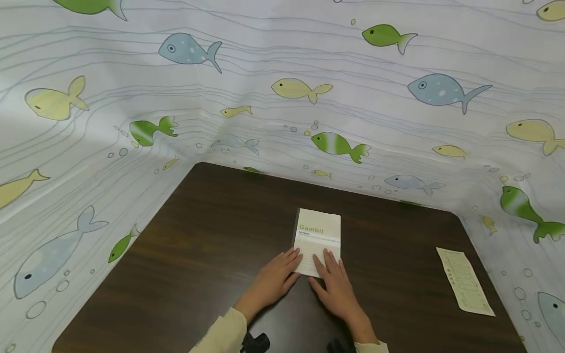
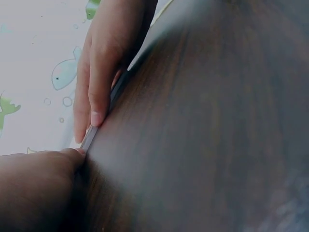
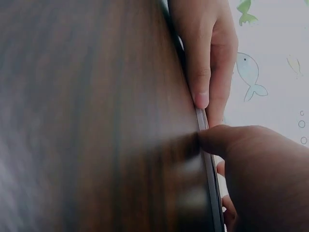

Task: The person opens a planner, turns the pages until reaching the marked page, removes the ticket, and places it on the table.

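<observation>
A notebook [image 1: 317,228] with a pale cover and the word "Gambit" lies flat on the dark wooden table, its spine on the left. My left hand [image 1: 274,280] rests on its lower left corner, fingers laid over the cover. On the lower right part, my right hand [image 1: 336,290] lies with fingers spread and straight. In the left wrist view, the thumbs touch the notebook's thin near edge [image 2: 89,138]. The right wrist view shows the right thumb against that same edge [image 3: 208,166], with the left hand [image 3: 203,48] beyond it.
A pale printed paper slip [image 1: 465,282] lies on the right side of the table [image 1: 198,245]. White sheeting [image 1: 265,59] with printed fish stands around the back and both sides. Dark objects [image 1: 256,342] show near the wrists at the bottom edge.
</observation>
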`<state>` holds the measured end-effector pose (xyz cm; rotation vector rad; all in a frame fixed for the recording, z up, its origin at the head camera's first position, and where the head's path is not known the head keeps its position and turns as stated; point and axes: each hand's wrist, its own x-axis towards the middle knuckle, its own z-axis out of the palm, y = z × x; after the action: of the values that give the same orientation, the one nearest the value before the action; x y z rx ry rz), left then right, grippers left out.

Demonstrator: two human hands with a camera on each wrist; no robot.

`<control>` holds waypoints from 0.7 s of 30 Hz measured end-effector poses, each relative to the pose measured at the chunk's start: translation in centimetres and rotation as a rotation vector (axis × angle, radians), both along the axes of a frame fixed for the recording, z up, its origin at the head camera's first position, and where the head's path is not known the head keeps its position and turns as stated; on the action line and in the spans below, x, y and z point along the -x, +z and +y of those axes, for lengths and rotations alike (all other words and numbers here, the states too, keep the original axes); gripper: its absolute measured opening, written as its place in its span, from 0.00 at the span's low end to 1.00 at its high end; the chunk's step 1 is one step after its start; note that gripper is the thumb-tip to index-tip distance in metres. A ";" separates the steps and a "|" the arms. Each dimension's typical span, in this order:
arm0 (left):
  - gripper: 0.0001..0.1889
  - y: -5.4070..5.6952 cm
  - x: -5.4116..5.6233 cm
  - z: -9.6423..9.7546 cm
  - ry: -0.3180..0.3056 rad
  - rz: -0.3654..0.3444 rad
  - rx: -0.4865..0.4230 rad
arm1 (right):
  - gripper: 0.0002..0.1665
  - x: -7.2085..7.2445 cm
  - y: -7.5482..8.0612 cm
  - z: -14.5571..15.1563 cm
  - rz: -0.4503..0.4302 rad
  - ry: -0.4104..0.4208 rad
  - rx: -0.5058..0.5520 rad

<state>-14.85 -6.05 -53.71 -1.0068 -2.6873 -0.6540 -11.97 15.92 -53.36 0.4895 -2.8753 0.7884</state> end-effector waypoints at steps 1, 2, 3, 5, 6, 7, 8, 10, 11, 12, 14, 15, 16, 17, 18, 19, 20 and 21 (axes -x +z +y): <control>0.27 0.0 -0.2 0.0 0.000 -0.015 -0.004 | 0.37 -0.3 0.1 0.0 0.006 -0.003 -0.005; 0.27 -0.1 -0.4 0.1 0.001 -0.025 -0.006 | 0.37 -0.5 0.2 -0.1 0.013 -0.007 -0.009; 0.27 0.0 -0.6 0.1 0.000 -0.042 -0.010 | 0.37 -0.8 0.3 -0.1 0.018 -0.011 -0.010; 0.27 -0.1 -1.0 0.1 -0.001 -0.063 -0.013 | 0.37 -1.3 0.5 -0.2 0.023 -0.014 -0.005; 0.27 -0.1 -1.2 0.1 -0.004 -0.072 -0.016 | 0.37 -1.5 0.5 -0.3 0.022 -0.016 -0.005; 0.27 0.0 -1.4 0.1 -0.005 -0.076 -0.017 | 0.37 -1.7 0.6 -0.3 0.019 -0.016 -0.003; 0.27 0.0 -1.5 0.0 -0.006 -0.078 -0.017 | 0.37 -1.9 0.6 -0.4 0.016 -0.017 -0.002; 0.27 0.1 -1.7 -0.2 -0.005 -0.082 -0.017 | 0.38 -2.0 0.6 -0.7 0.000 -0.020 -0.006; 0.27 0.1 -1.8 -0.3 -0.005 -0.084 -0.016 | 0.38 -2.0 0.6 -0.7 -0.009 -0.020 -0.008; 0.28 0.2 -1.8 -0.4 -0.004 -0.084 -0.012 | 0.39 -2.0 0.6 -0.8 -0.018 -0.022 -0.012; 0.28 0.2 -1.8 -0.7 -0.001 -0.085 -0.001 | 0.39 -1.9 0.6 -1.0 -0.039 -0.024 -0.019; 0.28 0.2 -1.8 -0.7 0.002 -0.082 0.007 | 0.39 -1.8 0.7 -1.1 -0.048 -0.024 -0.021; 0.28 0.1 -1.7 -0.8 0.005 -0.076 0.015 | 0.39 -1.7 0.8 -1.2 -0.053 -0.022 -0.023; 0.28 0.1 -1.7 -0.8 0.007 -0.067 0.023 | 0.38 -1.6 0.9 -1.3 -0.057 -0.020 -0.028; 0.28 0.1 -1.7 -0.9 0.009 -0.057 0.029 | 0.38 -1.5 1.0 -1.4 -0.062 -0.020 -0.035; 0.28 0.1 -1.7 -0.8 0.012 -0.050 0.038 | 0.37 -1.4 1.2 -1.4 -0.065 -0.018 -0.044; 0.28 0.1 -1.6 -0.8 0.013 -0.043 0.046 | 0.37 -1.3 1.3 -1.4 -0.066 -0.018 -0.051; 0.28 0.2 -1.6 -0.8 0.012 -0.033 0.050 | 0.36 -1.1 1.5 -1.5 -0.063 -0.018 -0.060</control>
<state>-13.27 -6.84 -53.52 -0.9997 -2.7492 -0.6093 -10.86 14.47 -51.89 0.4524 -2.9647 0.7288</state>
